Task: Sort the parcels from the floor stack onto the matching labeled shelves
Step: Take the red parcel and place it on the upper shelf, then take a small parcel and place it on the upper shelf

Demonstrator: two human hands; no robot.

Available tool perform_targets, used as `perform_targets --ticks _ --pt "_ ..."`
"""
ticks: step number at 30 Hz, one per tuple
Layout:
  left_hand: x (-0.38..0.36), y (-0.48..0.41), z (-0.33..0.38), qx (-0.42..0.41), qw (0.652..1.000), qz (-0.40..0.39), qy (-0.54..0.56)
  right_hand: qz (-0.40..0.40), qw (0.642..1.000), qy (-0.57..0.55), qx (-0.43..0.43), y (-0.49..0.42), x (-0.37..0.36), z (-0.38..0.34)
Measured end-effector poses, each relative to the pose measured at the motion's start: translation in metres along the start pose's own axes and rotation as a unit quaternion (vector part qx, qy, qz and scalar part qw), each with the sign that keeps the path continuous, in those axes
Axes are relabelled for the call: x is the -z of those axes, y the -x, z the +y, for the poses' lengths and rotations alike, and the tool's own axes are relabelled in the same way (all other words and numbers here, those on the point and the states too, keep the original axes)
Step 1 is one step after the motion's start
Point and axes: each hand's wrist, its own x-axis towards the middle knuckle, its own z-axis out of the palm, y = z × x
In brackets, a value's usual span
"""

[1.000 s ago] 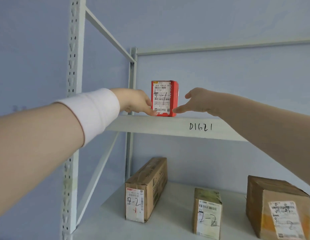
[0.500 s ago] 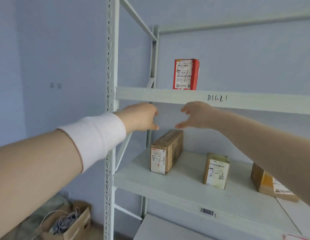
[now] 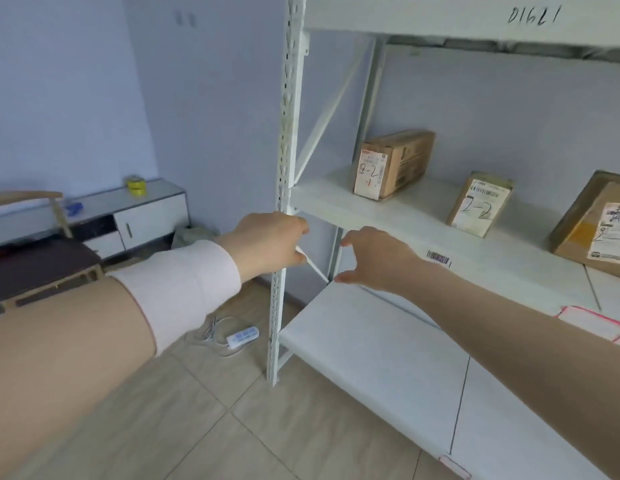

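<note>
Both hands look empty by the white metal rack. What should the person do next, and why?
Probably turn away to fetch another parcel: the left hand and right hand hold nothing, and the floor stack is out of view.

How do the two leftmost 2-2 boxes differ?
The left box is longer and plain brown; the middle box is smaller and greener. The left box's label carries a red mark under 2-2; the middle box's has none. Both stand on the middle shelf, labels facing out.
</note>
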Motion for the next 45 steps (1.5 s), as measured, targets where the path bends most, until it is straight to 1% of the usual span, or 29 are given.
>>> perform_targets --ticks 6,10,14,19,21,25,30,34,37,42,45 --pt "-0.089 0.093 0.015 0.069 0.997 -0.046 -0.005 -0.065 0.996 -0.016 0.065 0.052 -0.096 -0.028" --pt "-0.145 0.174 0.019 0.145 0.983 -0.114 -0.001 -0.129 0.983 -0.027 0.125 0.098 -0.161 -0.072" --pt "-0.177 0.27 0.011 0.224 0.959 -0.17 0.023 -0.169 0.968 -0.015 0.187 0.144 -0.216 -0.124" --pt "-0.204 0.398 -0.004 0.334 0.916 -0.207 0.077 -0.245 0.948 -0.04 0.199 0.206 -0.26 -0.194" --pt "-0.213 0.449 -0.007 0.368 0.901 -0.209 0.094 -0.266 0.94 -0.044 0.21 0.233 -0.277 -0.224" --pt "-0.229 0.547 -0.011 0.427 0.873 -0.2 0.125 -0.28 0.926 -0.014 0.254 0.291 -0.311 -0.287" --pt "-0.249 0.65 -0.009 0.501 0.824 -0.211 0.163 -0.311 0.893 0.03 0.325 0.362 -0.355 -0.349" --pt "-0.262 0.707 -0.005 0.561 0.776 -0.21 0.199 -0.327 0.858 0.082 0.387 0.398 -0.376 -0.381" --pt "-0.27 0.738 0.001 0.605 0.735 -0.203 0.227 -0.334 0.838 0.098 0.42 0.41 -0.384 -0.404" --pt "-0.281 0.77 0.015 0.662 0.67 -0.191 0.276 -0.353 0.802 0.093 0.474 0.424 -0.393 -0.441" --pt "-0.283 0.79 0.013 0.685 0.643 -0.179 0.293 -0.357 0.782 0.084 0.504 0.436 -0.396 -0.468"
